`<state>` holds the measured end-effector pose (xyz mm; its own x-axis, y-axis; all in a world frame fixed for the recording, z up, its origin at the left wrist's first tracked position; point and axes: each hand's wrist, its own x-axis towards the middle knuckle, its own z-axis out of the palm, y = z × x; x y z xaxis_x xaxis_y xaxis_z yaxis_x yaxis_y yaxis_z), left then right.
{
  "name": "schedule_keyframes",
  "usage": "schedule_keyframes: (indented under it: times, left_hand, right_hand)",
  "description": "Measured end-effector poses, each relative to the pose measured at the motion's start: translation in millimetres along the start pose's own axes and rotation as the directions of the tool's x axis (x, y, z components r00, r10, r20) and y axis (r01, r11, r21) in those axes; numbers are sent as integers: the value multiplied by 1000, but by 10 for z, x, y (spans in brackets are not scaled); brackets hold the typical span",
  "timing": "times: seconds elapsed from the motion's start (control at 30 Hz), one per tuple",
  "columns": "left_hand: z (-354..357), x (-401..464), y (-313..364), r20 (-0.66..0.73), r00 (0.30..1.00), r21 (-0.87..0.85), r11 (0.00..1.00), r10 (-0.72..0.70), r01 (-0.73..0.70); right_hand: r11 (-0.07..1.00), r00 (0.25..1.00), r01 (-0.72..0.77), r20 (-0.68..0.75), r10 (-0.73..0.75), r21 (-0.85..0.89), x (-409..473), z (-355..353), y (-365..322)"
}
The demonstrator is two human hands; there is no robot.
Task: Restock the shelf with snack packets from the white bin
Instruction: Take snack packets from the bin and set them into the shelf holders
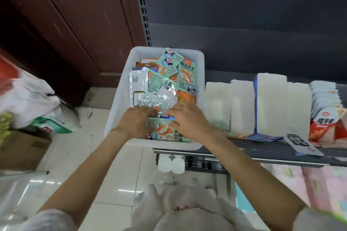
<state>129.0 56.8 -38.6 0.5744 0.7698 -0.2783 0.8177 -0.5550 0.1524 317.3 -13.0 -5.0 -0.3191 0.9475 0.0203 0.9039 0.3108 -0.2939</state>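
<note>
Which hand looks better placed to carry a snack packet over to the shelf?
Probably the right hand. Both hands are in the white bin on the snack packets, but the shelf lies on the right side, next to that hand. The left hand would have to cross over it.

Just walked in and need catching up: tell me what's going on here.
A person is restocking a shelf from a white bin that sits at its left end. Both hands are down in the bin: the left hand and right hand are gathering a clump of green snack packets. No packet has left the bin in this grab yet. White boxes and red packets already stand on the shelf.
</note>
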Motion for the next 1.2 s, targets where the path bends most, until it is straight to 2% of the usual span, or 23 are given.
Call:
schedule_keyframes:
  times: [0.07, 0.17, 0.23, 0.33, 0.4, 0.43, 0.47, 0.5, 0.53, 0.57, 0.7, 0.73, 0.8, 0.87, 0.9, 0.97, 1.03, 1.07, 1.13, 1.2]
  left_hand:
    - [0, 92, -56, -6, 997, 57, 995, 80, -80]
    - [-39, 157, -162, 44, 981, 4, 982, 188, -189]
    - [-96, 151, -229, 52, 980, -88, 978, 194, -189]
    - [-237, 86, -317, -103, 971, -210, 949, 215, -233]
    - [-377, 17, -340, -223, 956, -393, 881, 188, -265]
    - [-457, -20, -329, -259, 956, -510, 821, 140, -258]
    - [-525, -48, -303, -271, 960, -626, 744, 76, -236]
    - [-581, -66, -250, -270, 963, -728, 651, 15, -215]
    - [-625, -71, -174, -266, 963, -803, 561, -35, -201]
    - [-649, -54, -90, -261, 963, -842, 503, -67, -193]
    - [-604, 90, 369, -243, 968, -870, 457, -70, -185]
    - [-566, 138, 484, -253, 963, -859, 478, -89, -182]
    - [-497, 215, 695, -328, 935, -768, 614, -132, -182]
    - [-410, 271, 872, -385, 917, -651, 734, -100, -193]
    - [-350, 297, 949, -388, 920, -603, 773, -64, -200]
    - [-229, 338, 1105, -386, 923, -507, 835, 3, -215]
    - [-124, 369, 1233, -398, 917, -402, 891, 38, -211]
    - [-75, 390, 1271, -404, 913, -359, 910, 47, -206]
    - [-12, 426, 1295, -386, 920, -312, 931, 60, -192]
    - [30, 455, 1266, -350, 935, -322, 929, 62, -183]
  right_hand:
    - [988, 998, 9, 55, 0, -156, 92, 134, -58]
    - [985, 994, -60, 84, 74, -159, 113, 206, -36]
    - [990, 990, -125, 58, 129, -61, 94, 211, 2]
    - [932, 961, -249, -55, 272, 262, 76, 162, 49]
    - [800, 922, -292, -69, 381, 524, 62, 69, 44]
    - [676, 899, -297, -41, 435, 674, 44, -9, 39]
    - [499, 875, -290, 16, 483, 817, 15, -102, 34]
    - [300, 858, -259, 76, 508, 918, -25, -180, 40]
    - [162, 844, -216, 101, 526, 963, -73, -243, 60]
    - [123, 831, -175, 80, 550, 977, -121, -297, 93]
    - [314, 765, -170, -76, 640, 934, -330, -426, 295]
    - [337, 731, -168, -112, 673, 927, -397, -454, 362]
    - [366, 622, -157, -196, 758, 917, -569, -519, 521]
    - [449, 503, -198, -303, 810, 871, -769, -567, 700]
    - [515, 464, -250, -365, 807, 820, -870, -570, 792]
    - [622, 438, -360, -463, 771, 695, -1041, -541, 929]
    - [696, 473, -416, -515, 715, 585, -1132, -508, 983]
    - [743, 517, -425, -536, 668, 517, -1139, -487, 972]
    - [848, 641, -404, -554, 531, 344, -1100, -414, 909]
    - [910, 787, -373, -458, 414, 182, -1026, -306, 835]
